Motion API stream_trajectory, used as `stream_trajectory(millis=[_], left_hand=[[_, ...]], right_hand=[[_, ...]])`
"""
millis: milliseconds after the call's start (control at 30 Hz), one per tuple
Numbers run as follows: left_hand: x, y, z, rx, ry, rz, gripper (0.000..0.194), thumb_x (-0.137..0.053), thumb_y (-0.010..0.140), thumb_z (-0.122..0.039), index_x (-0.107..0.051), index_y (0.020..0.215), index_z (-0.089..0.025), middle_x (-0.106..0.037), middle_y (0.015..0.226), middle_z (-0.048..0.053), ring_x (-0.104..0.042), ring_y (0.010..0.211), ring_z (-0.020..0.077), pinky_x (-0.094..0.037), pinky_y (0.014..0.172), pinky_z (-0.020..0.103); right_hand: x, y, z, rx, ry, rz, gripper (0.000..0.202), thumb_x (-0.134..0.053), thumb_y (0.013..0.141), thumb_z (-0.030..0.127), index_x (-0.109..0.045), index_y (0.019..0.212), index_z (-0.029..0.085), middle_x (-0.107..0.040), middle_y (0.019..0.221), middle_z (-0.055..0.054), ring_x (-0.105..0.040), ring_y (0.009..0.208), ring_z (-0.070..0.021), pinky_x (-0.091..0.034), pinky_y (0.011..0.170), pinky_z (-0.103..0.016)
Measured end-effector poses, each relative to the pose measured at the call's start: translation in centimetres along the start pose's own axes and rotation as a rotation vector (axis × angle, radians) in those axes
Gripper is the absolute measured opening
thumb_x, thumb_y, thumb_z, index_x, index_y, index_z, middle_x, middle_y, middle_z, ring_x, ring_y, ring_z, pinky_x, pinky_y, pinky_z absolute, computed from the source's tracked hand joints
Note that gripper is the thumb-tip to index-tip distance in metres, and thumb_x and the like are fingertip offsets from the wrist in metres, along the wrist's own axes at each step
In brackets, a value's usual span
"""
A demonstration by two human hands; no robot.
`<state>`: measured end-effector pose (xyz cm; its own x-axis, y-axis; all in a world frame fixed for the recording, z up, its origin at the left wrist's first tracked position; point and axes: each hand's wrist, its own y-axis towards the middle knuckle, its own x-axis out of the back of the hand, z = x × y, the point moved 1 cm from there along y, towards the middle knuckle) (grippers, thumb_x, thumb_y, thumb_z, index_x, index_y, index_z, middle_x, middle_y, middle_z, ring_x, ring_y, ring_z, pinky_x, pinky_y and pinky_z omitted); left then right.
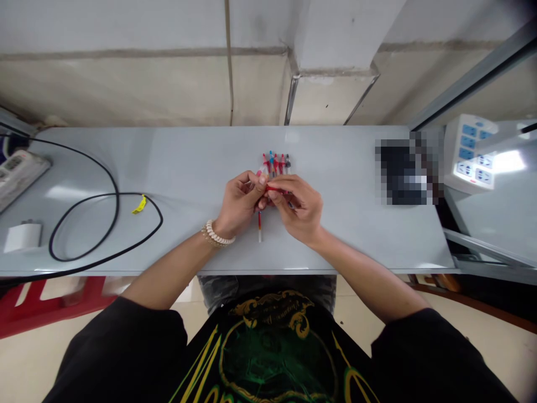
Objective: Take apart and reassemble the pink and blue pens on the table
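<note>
My left hand (240,202) and my right hand (300,208) meet above the middle of the grey table. The right fingers pinch a small red piece (272,188). Between the left thumb and fingers is a pale, partly clear item with a pink end (259,174), mostly hidden. Just beyond the hands lies a row of pens (276,162) with red, blue and black tips, their lower parts covered by my hands. Below the left fingertips a thin refill (259,226), red above and whitish below, shows on the tabletop.
A black cable (116,196) with a yellow tag (140,205) loops across the left side. Near it are a white adapter (23,237) and a power strip (25,170). A blurred dark object (400,173) lies at the right, beside a white multi-socket (470,154).
</note>
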<state>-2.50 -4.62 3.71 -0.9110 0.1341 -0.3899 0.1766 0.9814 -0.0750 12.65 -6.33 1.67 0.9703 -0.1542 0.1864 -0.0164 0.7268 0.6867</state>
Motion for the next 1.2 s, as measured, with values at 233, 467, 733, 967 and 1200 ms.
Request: stream_trajectory(millis=[233,467,733,967,1200], left_hand=[[0.0,-0.3,1.0,-0.009,0.042,0.086,0.055,-0.095,0.083,-0.064,-0.062,0.078,-0.02,-0.063,0.054,-0.003,-0.057,0.045,0.0094,-0.047,0.046,0.02],[0.4,0.3,0.4,-0.032,-0.015,0.032,0.034,-0.071,0.106,-0.052,-0.078,0.101,-0.018,-0.082,0.098,0.011,-0.082,0.093,0.0218,-0.067,0.086,0.034],[1.7,0.7,0.1,-0.116,-0.031,-0.033,0.035,-0.089,0.093,-0.035,-0.07,0.12,-0.023,-0.083,0.122,0.011,-0.08,0.123,0.0252,-0.064,0.107,0.036],[1.9,0.5,0.8,-0.097,0.015,-0.066,0.056,-0.088,0.095,-0.039,-0.057,0.14,-0.027,-0.081,0.125,0.012,-0.08,0.124,0.0283,-0.066,0.101,0.038],[1.4,0.3,1.0,-0.107,-0.005,-0.047,0.063,-0.094,0.09,-0.043,-0.053,0.135,-0.028,-0.082,0.12,0.009,-0.082,0.12,0.0263,-0.066,0.096,0.033]], right_hand=[[-0.4,-0.5,-0.5,0.019,-0.04,0.021,0.024,-0.06,0.113,0.027,-0.08,0.127,0.027,-0.077,0.114,-0.007,-0.077,0.086,-0.0165,-0.073,0.081,-0.036],[0.6,-0.1,-1.1,0.002,-0.15,-0.004,0.031,-0.054,0.114,0.03,-0.078,0.134,0.029,-0.072,0.11,-0.008,-0.074,0.098,-0.0223,-0.071,0.089,-0.045],[0.1,-0.1,-0.3,0.161,-0.17,-0.022,0.009,-0.072,0.107,0.022,-0.079,0.11,0.026,-0.082,0.102,-0.004,-0.08,0.09,-0.0183,-0.071,0.082,-0.036],[0.4,-0.1,-0.8,0.083,-0.169,0.003,0.011,-0.072,0.106,0.026,-0.082,0.102,0.028,-0.082,0.103,-0.005,-0.08,0.093,-0.0204,-0.072,0.087,-0.042],[0.4,-0.1,-0.5,0.211,-0.166,-0.038,0.015,-0.074,0.104,0.017,-0.082,0.108,0.028,-0.082,0.105,-0.004,-0.08,0.094,-0.0182,-0.071,0.085,-0.036]])
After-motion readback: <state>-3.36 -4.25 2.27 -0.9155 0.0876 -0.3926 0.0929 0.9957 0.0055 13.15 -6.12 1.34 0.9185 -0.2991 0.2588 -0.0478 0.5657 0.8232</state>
